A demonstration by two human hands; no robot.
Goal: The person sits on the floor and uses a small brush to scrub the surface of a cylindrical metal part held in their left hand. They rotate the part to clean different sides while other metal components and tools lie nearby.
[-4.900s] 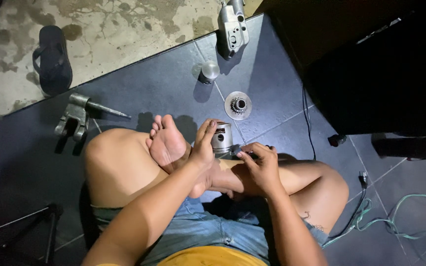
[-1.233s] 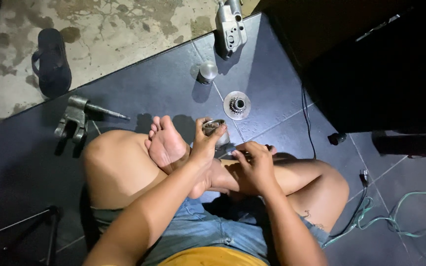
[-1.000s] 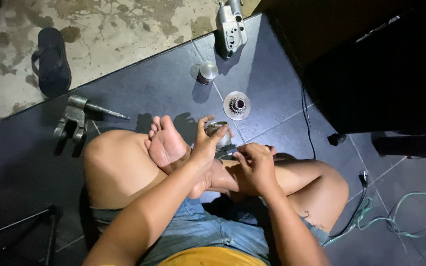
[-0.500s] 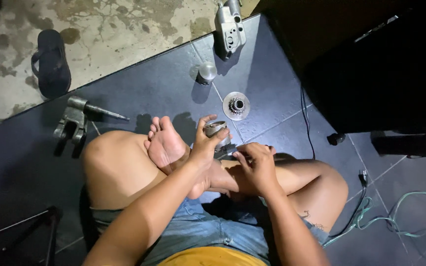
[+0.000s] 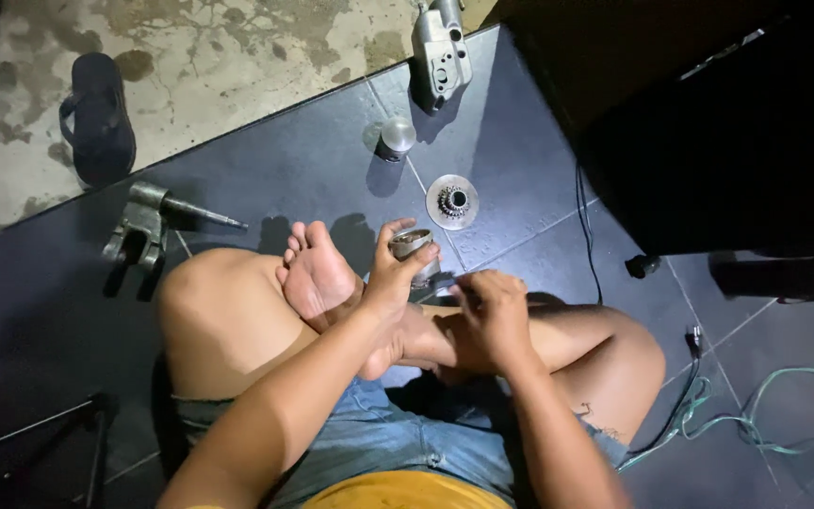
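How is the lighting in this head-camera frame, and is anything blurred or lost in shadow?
Head view: hard light from above, with sharp shadows behind the small metal cylinder and gear disc; the right hand is slightly motion-blurred, the left hand on the metal piston is sharper; the upper right and lower left go nearly black.

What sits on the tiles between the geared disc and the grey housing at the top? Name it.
In the head view, a small metal cylinder with a domed top stands between the geared disc and the grey housing; otherwise bare dark tile.
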